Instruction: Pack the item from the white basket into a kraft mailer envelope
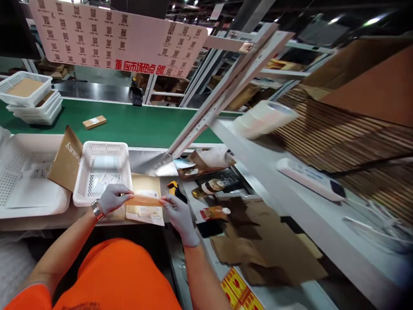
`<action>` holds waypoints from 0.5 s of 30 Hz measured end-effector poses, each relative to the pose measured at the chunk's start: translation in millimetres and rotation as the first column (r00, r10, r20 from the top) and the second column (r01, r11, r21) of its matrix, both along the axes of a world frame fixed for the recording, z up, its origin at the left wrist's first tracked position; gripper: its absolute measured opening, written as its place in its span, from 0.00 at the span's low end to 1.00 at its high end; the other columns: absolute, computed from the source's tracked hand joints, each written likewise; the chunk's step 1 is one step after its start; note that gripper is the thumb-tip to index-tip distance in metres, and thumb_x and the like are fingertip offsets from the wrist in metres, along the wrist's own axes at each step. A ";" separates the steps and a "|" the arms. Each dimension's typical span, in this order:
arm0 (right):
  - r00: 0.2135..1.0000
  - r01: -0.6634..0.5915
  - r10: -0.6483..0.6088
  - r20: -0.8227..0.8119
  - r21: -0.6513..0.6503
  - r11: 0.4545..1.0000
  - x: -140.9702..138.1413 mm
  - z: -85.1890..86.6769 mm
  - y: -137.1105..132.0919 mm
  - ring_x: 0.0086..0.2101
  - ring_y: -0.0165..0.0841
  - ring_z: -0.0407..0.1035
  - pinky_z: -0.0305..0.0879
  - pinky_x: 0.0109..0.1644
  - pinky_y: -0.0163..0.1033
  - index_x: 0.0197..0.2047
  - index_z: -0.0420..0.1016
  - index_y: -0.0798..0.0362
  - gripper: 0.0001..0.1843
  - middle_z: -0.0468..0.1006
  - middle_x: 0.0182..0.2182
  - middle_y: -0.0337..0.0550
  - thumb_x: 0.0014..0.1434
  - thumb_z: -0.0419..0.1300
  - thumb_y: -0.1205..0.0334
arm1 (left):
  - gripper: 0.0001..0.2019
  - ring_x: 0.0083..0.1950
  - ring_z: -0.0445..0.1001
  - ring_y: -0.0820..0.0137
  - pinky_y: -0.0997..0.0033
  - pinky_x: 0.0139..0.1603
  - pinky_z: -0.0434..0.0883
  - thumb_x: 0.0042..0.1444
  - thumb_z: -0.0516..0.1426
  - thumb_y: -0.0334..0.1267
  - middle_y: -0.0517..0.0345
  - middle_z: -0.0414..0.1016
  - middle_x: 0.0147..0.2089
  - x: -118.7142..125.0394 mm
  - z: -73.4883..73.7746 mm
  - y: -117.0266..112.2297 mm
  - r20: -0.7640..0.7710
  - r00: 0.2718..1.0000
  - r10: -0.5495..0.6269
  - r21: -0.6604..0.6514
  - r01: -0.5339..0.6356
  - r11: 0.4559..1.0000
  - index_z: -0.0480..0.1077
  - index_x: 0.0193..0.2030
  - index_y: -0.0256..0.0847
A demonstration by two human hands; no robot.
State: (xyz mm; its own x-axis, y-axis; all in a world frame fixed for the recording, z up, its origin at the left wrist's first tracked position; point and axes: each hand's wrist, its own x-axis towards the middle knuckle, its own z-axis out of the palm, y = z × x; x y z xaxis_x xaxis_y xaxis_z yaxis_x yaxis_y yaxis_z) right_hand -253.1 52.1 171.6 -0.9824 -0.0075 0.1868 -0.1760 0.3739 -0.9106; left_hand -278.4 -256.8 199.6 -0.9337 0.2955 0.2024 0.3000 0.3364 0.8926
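Note:
A thin orange-brown strip, which looks like tape (144,200), is stretched level between my two gloved hands. My left hand (112,199) pinches one end, thumb and fingers together. The other end is pinched by my right hand (179,215). Directly below the strip lies a flat piece of cardboard packaging (137,183) with white printed labels or papers on it; the strip and fingers hide part of it. Whether the strip touches the cardboard I cannot tell. Beside my left hand stands a white perforated basket (79,189) with papers or packets inside.
A yellow-and-black hand tool (173,186) lies beyond my right hand. To the right are a bottle (206,188), a keyboard (230,178) and flattened cardboard (274,237). A brown box (94,122) sits on the green conveyor (138,125). A slanted metal post (222,90) rises ahead.

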 end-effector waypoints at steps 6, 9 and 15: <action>0.997 -0.065 0.065 0.040 0.013 0.998 3.9 10.7 10.2 0.41 0.42 0.80 0.75 0.51 0.46 0.38 0.84 0.50 0.16 0.86 0.37 0.46 0.67 0.66 0.46 | 0.16 0.49 0.83 0.58 0.64 0.50 0.77 0.57 0.72 0.43 0.48 0.88 0.50 1.5 7.9 14.7 -0.017 0.993 -0.116 -0.216 0.110 0.970 0.88 0.51 0.44; 0.988 -0.152 0.152 0.019 0.034 0.988 5.2 10.7 7.5 0.41 0.40 0.79 0.75 0.52 0.46 0.38 0.83 0.49 0.13 0.85 0.36 0.44 0.69 0.64 0.51 | 0.08 0.48 0.83 0.57 0.62 0.51 0.75 0.61 0.69 0.39 0.47 0.87 0.47 4.4 3.2 34.0 -0.017 0.974 -0.224 -0.361 0.203 0.910 0.88 0.45 0.45; 0.912 0.362 -0.366 -0.183 -0.056 0.930 20.2 -22.6 -8.3 0.56 0.45 0.77 0.76 0.64 0.52 0.54 0.79 0.49 0.22 0.83 0.53 0.51 0.63 0.71 0.46 | 0.11 0.38 0.77 0.63 0.66 0.41 0.63 0.63 0.67 0.38 0.55 0.81 0.34 -1.2 -22.0 66.7 0.042 0.997 -0.066 -0.492 0.078 0.867 0.78 0.28 0.42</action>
State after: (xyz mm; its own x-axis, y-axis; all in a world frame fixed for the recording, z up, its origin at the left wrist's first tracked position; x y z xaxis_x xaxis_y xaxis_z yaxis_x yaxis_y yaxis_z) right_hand -232.9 43.8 148.9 -0.8634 0.3499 0.3635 -0.1989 0.4261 -0.8826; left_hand -279.6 -190.1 177.5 -0.9084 0.4181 -0.0086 0.3220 0.7125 0.6234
